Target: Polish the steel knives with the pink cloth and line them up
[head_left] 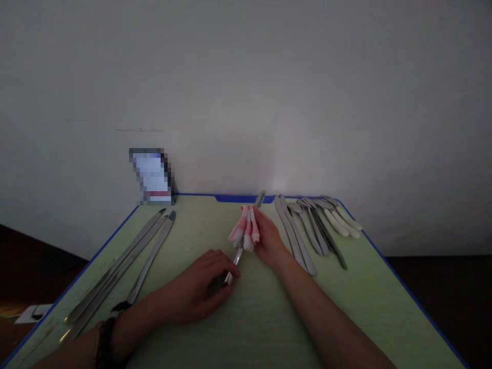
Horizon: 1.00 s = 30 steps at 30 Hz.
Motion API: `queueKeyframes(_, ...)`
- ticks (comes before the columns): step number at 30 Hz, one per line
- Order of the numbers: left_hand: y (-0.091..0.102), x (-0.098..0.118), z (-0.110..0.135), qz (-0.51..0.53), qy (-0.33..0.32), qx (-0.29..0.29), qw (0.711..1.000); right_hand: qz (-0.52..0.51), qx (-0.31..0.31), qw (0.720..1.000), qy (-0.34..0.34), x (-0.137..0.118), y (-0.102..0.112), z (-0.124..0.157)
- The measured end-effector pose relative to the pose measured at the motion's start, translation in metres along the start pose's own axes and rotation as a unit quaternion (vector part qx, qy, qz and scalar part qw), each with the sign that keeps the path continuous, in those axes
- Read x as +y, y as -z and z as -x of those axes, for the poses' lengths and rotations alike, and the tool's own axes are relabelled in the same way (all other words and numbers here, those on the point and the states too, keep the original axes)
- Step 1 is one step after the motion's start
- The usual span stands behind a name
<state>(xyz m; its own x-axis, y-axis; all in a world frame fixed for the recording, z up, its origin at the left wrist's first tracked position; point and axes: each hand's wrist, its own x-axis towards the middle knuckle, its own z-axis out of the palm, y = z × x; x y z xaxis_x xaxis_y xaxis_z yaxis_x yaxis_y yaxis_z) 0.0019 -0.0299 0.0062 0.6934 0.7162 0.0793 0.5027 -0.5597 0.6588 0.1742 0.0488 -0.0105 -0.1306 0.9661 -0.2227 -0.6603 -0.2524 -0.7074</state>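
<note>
Between my hands a silver table knife (238,256) is held at a slant, its blade end pointing to the wall. My left hand (203,287) grips the handle's near end between thumb and fingers. Folded around the blade is a pink and white cloth (249,230), which my right hand (267,236) pinches. The cloth hides the middle of the knife; the blade tip sticks out beyond it.
Several long knives (149,256) lie at the left of the green table (269,328). On the right are more knives (294,236), spoons (307,225) and white-handled cutlery (336,220). A blurred-out phone-like screen (151,174) leans against the wall (246,102).
</note>
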Motion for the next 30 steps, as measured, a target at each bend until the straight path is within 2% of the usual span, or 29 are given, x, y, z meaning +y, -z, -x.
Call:
queueKeyframes(5, 0.001, -0.001, -0.001, 0.024, -0.024, 0.006, 0.999, -0.038, 0.04, 0.998, 0.028, -0.003, 0.0, -0.002)
queueKeyframes(11, 0.003, 0.008, 0.002, 0.02, -0.095, -0.046, 0.994, -0.036, 0.044, 0.998, 0.018, -0.003, 0.002, -0.005)
queueKeyframes(24, -0.005, 0.005, 0.0, -0.025, -0.056, -0.049, 0.997, 0.049, -0.014, 0.999, 0.013, 0.001, -0.002, 0.001)
queueKeyframes(30, -0.004, 0.008, 0.0, -0.03, -0.07, -0.051, 0.996, 0.02, -0.015, 1.0, -0.009, -0.001, 0.0, 0.0)
